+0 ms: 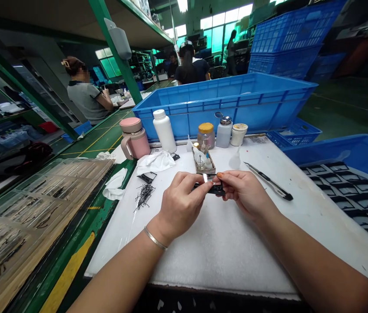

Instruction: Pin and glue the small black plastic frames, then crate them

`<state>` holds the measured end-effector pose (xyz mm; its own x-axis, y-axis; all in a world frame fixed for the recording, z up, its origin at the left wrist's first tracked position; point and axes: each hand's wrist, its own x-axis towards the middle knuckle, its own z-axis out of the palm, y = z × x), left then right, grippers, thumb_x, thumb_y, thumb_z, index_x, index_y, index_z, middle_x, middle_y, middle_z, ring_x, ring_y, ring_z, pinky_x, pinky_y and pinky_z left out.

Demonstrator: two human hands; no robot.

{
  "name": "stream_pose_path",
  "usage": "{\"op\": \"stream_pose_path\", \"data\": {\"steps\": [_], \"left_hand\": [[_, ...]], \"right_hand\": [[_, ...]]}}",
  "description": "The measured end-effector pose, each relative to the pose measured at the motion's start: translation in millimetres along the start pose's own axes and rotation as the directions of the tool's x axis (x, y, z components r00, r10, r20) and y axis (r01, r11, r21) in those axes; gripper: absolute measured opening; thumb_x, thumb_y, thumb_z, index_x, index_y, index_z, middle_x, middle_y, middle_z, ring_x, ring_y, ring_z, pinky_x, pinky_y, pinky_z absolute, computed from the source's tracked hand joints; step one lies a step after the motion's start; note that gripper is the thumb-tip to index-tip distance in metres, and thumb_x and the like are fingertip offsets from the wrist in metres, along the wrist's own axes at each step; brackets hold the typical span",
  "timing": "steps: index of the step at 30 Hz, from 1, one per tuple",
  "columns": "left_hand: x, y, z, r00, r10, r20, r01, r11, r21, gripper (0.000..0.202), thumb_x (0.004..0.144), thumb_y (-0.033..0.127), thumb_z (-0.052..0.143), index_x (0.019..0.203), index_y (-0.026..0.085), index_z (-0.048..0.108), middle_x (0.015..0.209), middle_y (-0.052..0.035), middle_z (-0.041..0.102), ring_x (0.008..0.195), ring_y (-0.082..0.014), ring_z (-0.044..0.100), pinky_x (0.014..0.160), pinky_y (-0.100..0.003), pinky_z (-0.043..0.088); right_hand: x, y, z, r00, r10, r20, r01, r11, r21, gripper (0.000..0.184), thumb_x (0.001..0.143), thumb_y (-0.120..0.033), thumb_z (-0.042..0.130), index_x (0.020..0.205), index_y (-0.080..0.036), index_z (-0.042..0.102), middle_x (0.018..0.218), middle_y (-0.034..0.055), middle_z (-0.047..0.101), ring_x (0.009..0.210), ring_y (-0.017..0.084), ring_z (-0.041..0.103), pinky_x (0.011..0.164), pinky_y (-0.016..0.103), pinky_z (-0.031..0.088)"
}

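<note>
Both hands hold a small black plastic frame [215, 190] above the middle of the white work surface. My left hand [184, 198] is closed on its left side, with the thumb along the near edge. Pinched at the right end, my right hand [240, 187] keeps thumb and fingertips on the same part. Fingers hide much of the frame. A pile of thin black strips [144, 196] lies left of my left hand, below a similar black frame [147, 177]. Right of my right hand rests a utility knife [268, 180].
Behind the hands stand a small tray [203, 161] with bottles, a pink mug [135, 138], a white bottle [164, 130] and a pump bottle [224, 132]. A large blue crate [223, 98] borders the back. At right, a blue bin [359, 150] holds rows of black frames. Co-workers sit farther off.
</note>
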<state>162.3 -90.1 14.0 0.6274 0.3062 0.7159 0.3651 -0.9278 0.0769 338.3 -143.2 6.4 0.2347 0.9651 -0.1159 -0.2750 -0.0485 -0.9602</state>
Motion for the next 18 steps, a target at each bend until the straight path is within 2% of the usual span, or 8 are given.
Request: {"op": "stream_pose_path", "data": {"steps": [3, 6, 8, 10, 12, 14, 16, 18], "left_hand": [[0.4, -0.8, -2.6, 0.999, -0.035, -0.032, 0.031, 0.993, -0.111, 0.026, 0.087, 0.015, 0.058, 0.106, 0.027, 0.070, 0.096, -0.0056, 0.069, 0.089, -0.0195, 0.055, 0.080, -0.034, 0.046], [2.4, -1.3, -6.5, 0.966, -0.250, -0.070, 0.213, 0.916, -0.340, 0.022, 0.085, 0.018, 0.062, 0.101, 0.028, 0.072, 0.092, -0.0049, 0.069, 0.087, -0.0187, 0.058, 0.080, -0.033, 0.046], [4.4, -2.9, -8.4, 0.888, -0.461, -0.011, 0.383, 0.750, -0.539, 0.016, 0.082, 0.022, 0.066, 0.096, 0.027, 0.074, 0.088, -0.0044, 0.067, 0.084, -0.0178, 0.058, 0.074, -0.030, 0.046], [6.4, -5.9, -9.3, 0.784, -0.606, 0.136, 0.512, 0.507, -0.694, 0.013, 0.078, 0.025, 0.071, 0.091, 0.024, 0.075, 0.086, -0.0038, 0.067, 0.079, -0.0160, 0.057, 0.068, -0.026, 0.045], [7.9, -9.1, -9.1, 0.683, -0.670, 0.292, 0.580, 0.254, -0.774, 0.014, 0.074, 0.025, 0.074, 0.088, 0.021, 0.075, 0.083, -0.0028, 0.067, 0.073, -0.0132, 0.054, 0.063, -0.024, 0.042], [8.6, -10.9, -7.9, 0.606, -0.674, 0.423, 0.598, 0.034, -0.801, 0.016, 0.072, 0.025, 0.075, 0.087, 0.019, 0.075, 0.080, -0.0022, 0.067, 0.069, -0.0108, 0.052, 0.062, -0.022, 0.040], [8.5, -10.6, -6.0, 0.579, -0.634, 0.513, 0.578, -0.125, -0.807, 0.016, 0.072, 0.024, 0.075, 0.087, 0.019, 0.074, 0.082, -0.0026, 0.069, 0.070, -0.0104, 0.054, 0.064, -0.022, 0.042], [7.8, -9.2, -3.6, 0.584, -0.581, 0.567, 0.559, -0.219, -0.800, 0.015, 0.074, 0.024, 0.074, 0.087, 0.018, 0.073, 0.087, -0.0034, 0.070, 0.074, -0.0112, 0.057, 0.068, -0.022, 0.044]], "right_hand": [[-0.2, -0.5, -0.7, 0.998, -0.016, 0.067, 0.013, 0.999, 0.043, 0.033, 0.075, -0.046, 0.072, 0.074, -0.013, 0.071, 0.058, 0.0033, 0.062, 0.052, 0.011, 0.059, 0.045, 0.018, 0.041], [-0.4, -1.2, -0.4, 0.997, -0.051, 0.063, 0.046, 0.996, 0.079, 0.039, 0.078, -0.052, 0.068, 0.076, -0.013, 0.070, 0.064, 0.0053, 0.067, 0.053, 0.011, 0.060, 0.047, 0.018, 0.043], [-0.9, -1.6, 0.8, 0.996, -0.084, 0.031, 0.083, 0.996, 0.031, 0.040, 0.079, -0.053, 0.066, 0.082, -0.014, 0.071, 0.071, 0.0072, 0.070, 0.055, 0.012, 0.062, 0.048, 0.019, 0.044], [-1.9, -1.6, 3.0, 0.991, -0.135, 0.019, 0.136, 0.988, -0.075, 0.038, 0.081, -0.051, 0.066, 0.091, -0.014, 0.071, 0.079, 0.0083, 0.071, 0.060, 0.012, 0.064, 0.050, 0.019, 0.045], [-2.9, -0.7, 6.1, 0.983, -0.178, 0.048, 0.184, 0.968, -0.168, 0.036, 0.082, -0.046, 0.067, 0.099, -0.015, 0.070, 0.086, 0.0083, 0.072, 0.067, 0.014, 0.066, 0.052, 0.020, 0.046], [-3.7, 0.9, 9.4, 0.977, -0.189, 0.101, 0.208, 0.953, -0.221, 0.035, 0.081, -0.044, 0.068, 0.104, -0.017, 0.069, 0.092, 0.0081, 0.072, 0.073, 0.016, 0.068, 0.053, 0.021, 0.047], [-4.2, 2.6, 12.1, 0.969, -0.183, 0.169, 0.223, 0.940, -0.257, 0.032, 0.082, -0.042, 0.067, 0.101, -0.017, 0.070, 0.092, 0.0075, 0.071, 0.075, 0.017, 0.068, 0.054, 0.022, 0.047], [-4.5, 3.6, 13.5, 0.956, -0.183, 0.229, 0.245, 0.928, -0.280, 0.027, 0.085, -0.042, 0.063, 0.089, -0.016, 0.071, 0.084, 0.0064, 0.071, 0.072, 0.016, 0.067, 0.055, 0.023, 0.047]]}}
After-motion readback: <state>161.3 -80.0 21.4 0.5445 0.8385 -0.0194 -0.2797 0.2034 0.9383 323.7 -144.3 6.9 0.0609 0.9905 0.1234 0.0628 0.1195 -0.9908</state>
